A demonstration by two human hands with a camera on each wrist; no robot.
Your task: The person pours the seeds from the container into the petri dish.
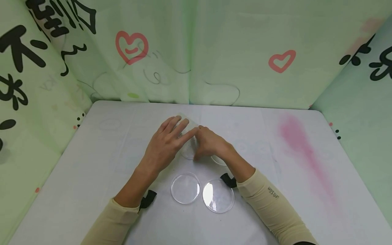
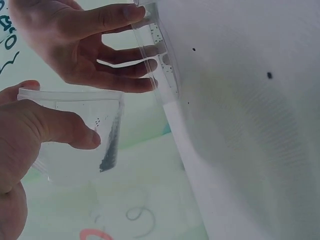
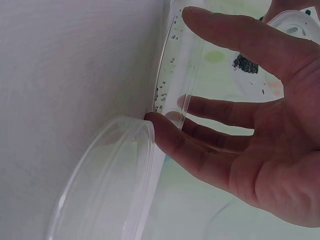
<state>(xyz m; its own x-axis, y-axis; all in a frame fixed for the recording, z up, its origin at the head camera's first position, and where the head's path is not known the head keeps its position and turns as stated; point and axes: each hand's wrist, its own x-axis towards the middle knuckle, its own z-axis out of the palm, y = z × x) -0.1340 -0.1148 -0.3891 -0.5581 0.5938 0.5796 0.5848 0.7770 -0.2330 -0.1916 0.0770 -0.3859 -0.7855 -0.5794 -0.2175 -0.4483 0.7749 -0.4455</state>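
Observation:
In my left hand (image 1: pixel 162 144) I pinch a clear plastic bag (image 2: pixel 65 162), tilted, with small black grains (image 2: pixel 111 150) gathered toward one edge. The thumb lies across its front in the left wrist view. My right hand (image 1: pixel 211 143) holds a clear petri dish (image 3: pixel 172 65) by its sides, thumb on one side and fingers on the other. Dark grains are scattered over the dish's floor. The bag is close above this dish. In the head view the hands partly cover both things.
Two clear round dishes lie nearer the front, one on the left (image 1: pixel 185 189) and one on the right (image 1: pixel 218 196). Another clear dish (image 3: pixel 110 175) is beside my right hand, partly hidden under that wrist in the head view. They stand on a white table (image 1: pixel 260 211) with green curtains (image 1: pixel 229 51) around it.

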